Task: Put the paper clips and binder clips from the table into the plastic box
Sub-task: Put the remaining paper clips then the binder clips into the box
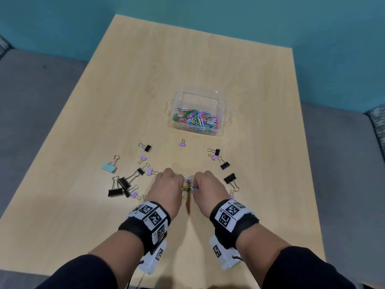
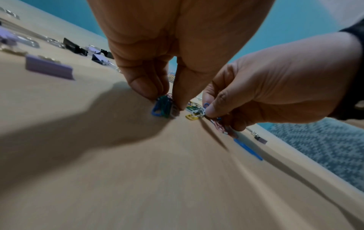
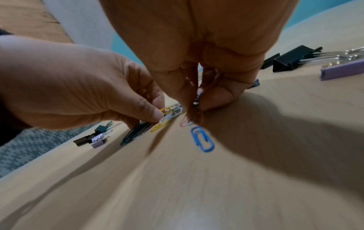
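Observation:
A small heap of coloured paper clips lies on the wooden table between my two hands. My left hand pinches a bunch of blue and green paper clips against the table. My right hand pinches several more paper clips, with white and yellow ones showing. One blue paper clip lies loose just in front of my right hand. The clear plastic box stands open farther back, its bottom covered in coloured paper clips.
Binder clips lie scattered on both sides: black ones, purple ones and a light blue one on the left, black ones on the right, a small purple one near the box. Grey seating surrounds the table.

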Demonstrator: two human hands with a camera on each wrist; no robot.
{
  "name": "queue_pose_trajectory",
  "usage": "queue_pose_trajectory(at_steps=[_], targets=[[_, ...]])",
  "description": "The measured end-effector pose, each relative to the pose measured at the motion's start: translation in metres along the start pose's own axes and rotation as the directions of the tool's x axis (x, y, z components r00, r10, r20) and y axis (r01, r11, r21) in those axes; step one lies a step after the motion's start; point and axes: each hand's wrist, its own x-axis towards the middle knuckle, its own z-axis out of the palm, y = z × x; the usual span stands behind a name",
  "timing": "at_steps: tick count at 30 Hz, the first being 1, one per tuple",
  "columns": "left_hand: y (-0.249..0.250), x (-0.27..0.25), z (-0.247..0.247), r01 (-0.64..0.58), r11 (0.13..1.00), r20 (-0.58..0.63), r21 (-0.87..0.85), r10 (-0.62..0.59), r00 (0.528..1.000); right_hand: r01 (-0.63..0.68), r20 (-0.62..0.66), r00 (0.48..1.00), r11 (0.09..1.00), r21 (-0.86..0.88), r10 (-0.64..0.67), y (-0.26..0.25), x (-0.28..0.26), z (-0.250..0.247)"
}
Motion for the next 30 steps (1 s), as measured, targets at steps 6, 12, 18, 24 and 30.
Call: queue_pose_trajectory(at_steps=[6, 12, 18, 24, 30], targets=[[-0.001, 0.003, -0.003, 0.025, 0.997, 0.026, -0.066, -0.023, 0.999, 0.035, 0.014, 0.999, 0.999, 0.008, -0.035, 0.006, 0.001, -0.003], [-0.009, 0.003, -0.018, 0.086, 0.961, 0.083, -0.263, -0.066, 0.994, 0.044, 0.056, 0.997, 0.995, 0.093, -0.049, 0.014, 0.0, -0.02], [0.0, 0.037, -0.067, 0.16, 0.809, 0.149, -0.566, -0.091, 0.985, -0.016, 0.029, 1.0, 0.904, 0.428, 0.004, 0.009, 0.025, -0.065], [0.026, 0.126, -0.122, 0.038, 0.852, -0.088, -0.522, -0.098, 0.991, 0.011, -0.192, 0.975, 0.834, 0.551, 0.114, -0.005, 0.096, -0.133], [0.039, 0.158, -0.127, 0.01, 0.923, -0.12, -0.384, -0.06, 0.991, 0.008, -0.18, 0.977, 0.82, 0.572, 0.116, -0.012, 0.127, -0.151]])
